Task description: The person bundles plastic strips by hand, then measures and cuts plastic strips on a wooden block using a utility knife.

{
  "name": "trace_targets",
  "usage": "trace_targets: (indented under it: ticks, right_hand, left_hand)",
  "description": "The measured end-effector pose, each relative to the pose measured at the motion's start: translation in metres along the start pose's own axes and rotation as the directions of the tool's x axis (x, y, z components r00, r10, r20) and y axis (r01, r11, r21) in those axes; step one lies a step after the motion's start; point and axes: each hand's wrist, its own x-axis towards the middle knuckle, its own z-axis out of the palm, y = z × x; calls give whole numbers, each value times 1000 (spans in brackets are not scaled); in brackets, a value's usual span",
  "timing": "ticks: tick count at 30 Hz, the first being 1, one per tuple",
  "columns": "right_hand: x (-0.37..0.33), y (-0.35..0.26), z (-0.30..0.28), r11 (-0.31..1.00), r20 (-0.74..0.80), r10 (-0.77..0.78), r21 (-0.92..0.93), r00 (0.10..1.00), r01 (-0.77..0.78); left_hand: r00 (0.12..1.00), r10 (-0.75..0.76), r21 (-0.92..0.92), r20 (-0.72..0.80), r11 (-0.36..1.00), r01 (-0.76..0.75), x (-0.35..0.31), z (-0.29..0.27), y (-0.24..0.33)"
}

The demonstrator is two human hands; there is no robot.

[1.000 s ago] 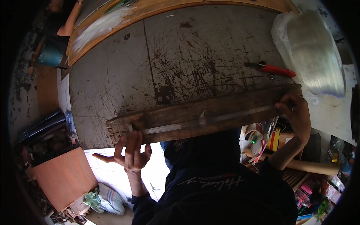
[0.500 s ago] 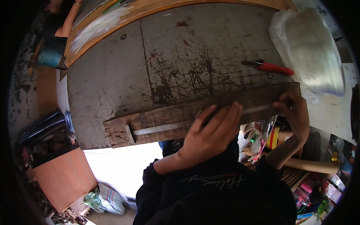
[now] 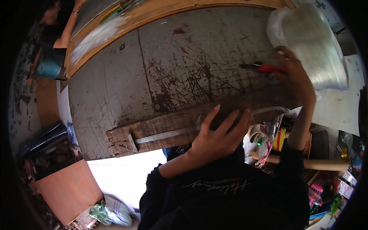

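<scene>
A long, rough wooden board [image 3: 153, 126] lies along the bench's near edge, with a small upright metal piece [image 3: 133, 142] near its left end. A bundle of thin clear strips [image 3: 163, 135] runs along the board from that piece, passing under my left hand [image 3: 220, 134]. That hand rests over the strips, fingers stretched and apart. The loose right end of the strips [image 3: 276, 110] bends up past the hand. Further back, my right hand [image 3: 294, 73] is over a red-handled tool [image 3: 266, 68] with a dark tip, perhaps a utility knife. Its fingers are spread around the handle, not closed.
The scratched grey bench [image 3: 103, 88] spreads beyond the board. At the back right lies a big bundle of clear plastic [image 3: 318, 50]. Another person's arm [image 3: 67, 32] shows at the far left beyond a wood-edged table [image 3: 130, 23]. Assorted goods [image 3: 326, 191] crowd the lower right.
My right hand has left the strips' right end and moved up and away to the red-handled tool. That end now bends loose. The left hand stays over the strips.
</scene>
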Motion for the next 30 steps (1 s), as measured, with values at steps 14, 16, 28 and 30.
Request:
trace_targets:
  ticks: [14, 16, 28, 30]
  right_hand:
    - [-93, -62, -58, 591, -151, 670, 701, 727, -399]
    - [-107, -91, -40, 548, 9, 785, 458, 620, -700]
    - [-102, -155, -18, 523, 498, 565, 400, 657, -753]
    - [-96, -158, -21, 505, 512, 588, 373, 627, -778]
  left_hand:
    - [999, -12, -3, -43, 1000, 12, 2, 0, 2]
    - [999, -19, 12, -26, 1000, 20, -1, -1, 3]
    - [999, -20, 12, -31, 1000, 21, 0, 1, 2]
    - [999, -16, 17, -35, 1000, 17, 0, 1, 3]
